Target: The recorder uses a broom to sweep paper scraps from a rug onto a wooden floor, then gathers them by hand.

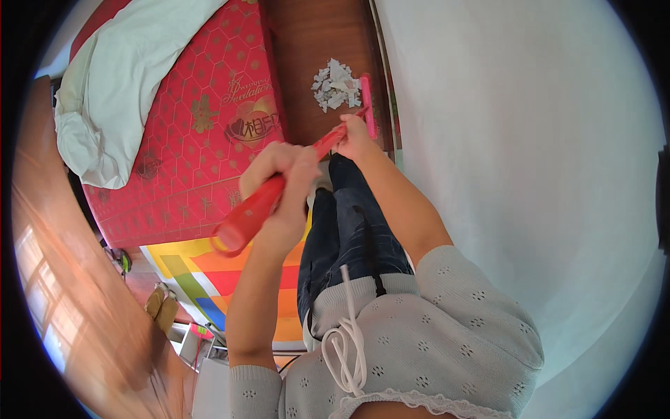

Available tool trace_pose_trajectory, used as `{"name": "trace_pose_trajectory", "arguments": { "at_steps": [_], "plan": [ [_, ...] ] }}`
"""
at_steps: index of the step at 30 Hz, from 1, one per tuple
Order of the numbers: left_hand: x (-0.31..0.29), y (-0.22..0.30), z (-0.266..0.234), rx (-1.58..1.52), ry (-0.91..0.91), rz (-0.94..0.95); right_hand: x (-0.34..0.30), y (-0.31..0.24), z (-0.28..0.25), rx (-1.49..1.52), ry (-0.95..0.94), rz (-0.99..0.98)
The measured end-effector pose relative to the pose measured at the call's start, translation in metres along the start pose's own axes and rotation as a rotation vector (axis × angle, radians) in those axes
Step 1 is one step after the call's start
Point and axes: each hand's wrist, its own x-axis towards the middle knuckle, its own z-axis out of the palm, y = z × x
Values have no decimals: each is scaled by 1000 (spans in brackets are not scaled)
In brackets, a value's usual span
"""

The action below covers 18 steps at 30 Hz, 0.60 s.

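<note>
A red broom handle [241,222] runs slantwise from near my body toward the wall, its round top end closest to me. My left hand [283,178] is wrapped round the handle's upper part and is slightly blurred. Lower down, my right hand [354,138] grips the same handle close to the pink broom head [368,105]. That narrow head rests on the brown wooden floor [307,35] by the wall; its bristles are hard to make out. Just left of it lies a heap of torn white-grey paper scraps [336,85], close beside or touching the head.
On the left stands a large red box [202,160] with gold patterns, a white cloth [115,91] draped over it. A white wall [509,140] rises on the right. A colourful checked surface [265,272] and brown shoes [162,307] are at lower left.
</note>
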Motion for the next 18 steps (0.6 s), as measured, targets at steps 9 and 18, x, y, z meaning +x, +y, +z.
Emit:
{"name": "trace_pose_trajectory", "arguments": {
  "at_steps": [9, 18],
  "plan": [
    [-16, 33, -27, 3, 221, 4, -23, -4, 49, -435, 141, 30],
    [-7, -10, -22, 16, 426, -18, 27, -8, 80, -897, 193, 24]
  ]
}}
